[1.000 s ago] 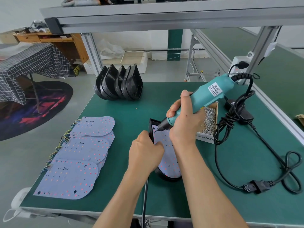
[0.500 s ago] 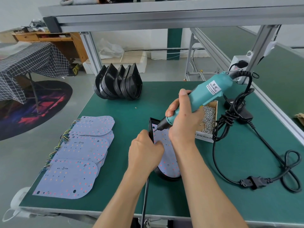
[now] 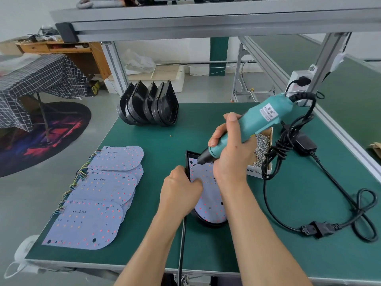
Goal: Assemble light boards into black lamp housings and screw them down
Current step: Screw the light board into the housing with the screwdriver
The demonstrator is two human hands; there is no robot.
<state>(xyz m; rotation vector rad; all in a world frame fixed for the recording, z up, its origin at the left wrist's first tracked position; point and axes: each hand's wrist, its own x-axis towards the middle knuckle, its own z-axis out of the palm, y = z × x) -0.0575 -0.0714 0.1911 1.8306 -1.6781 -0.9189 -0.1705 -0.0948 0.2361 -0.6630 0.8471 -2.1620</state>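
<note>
Two hands working: your right hand [image 3: 231,153] grips teal electric screwdriver [image 3: 255,122], bit at far-left corner of light board [image 3: 208,195] seated in black housing [image 3: 212,223] mid-bench. Your left hand [image 3: 179,193] curls over housing's left rim, probably steadying it.

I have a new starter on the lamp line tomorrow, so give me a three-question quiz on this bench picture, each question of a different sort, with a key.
1. True or false: the right hand grips the teal electric screwdriver.
2. Where does the screwdriver's bit point? A) at the far-left corner of the light board in the housing; B) into the box of screws; C) at the stack of spare boards.
3. Fill in: the left hand steadies the housing at its ____ side.

Key: 1 true. 2 A. 3 left.
</note>
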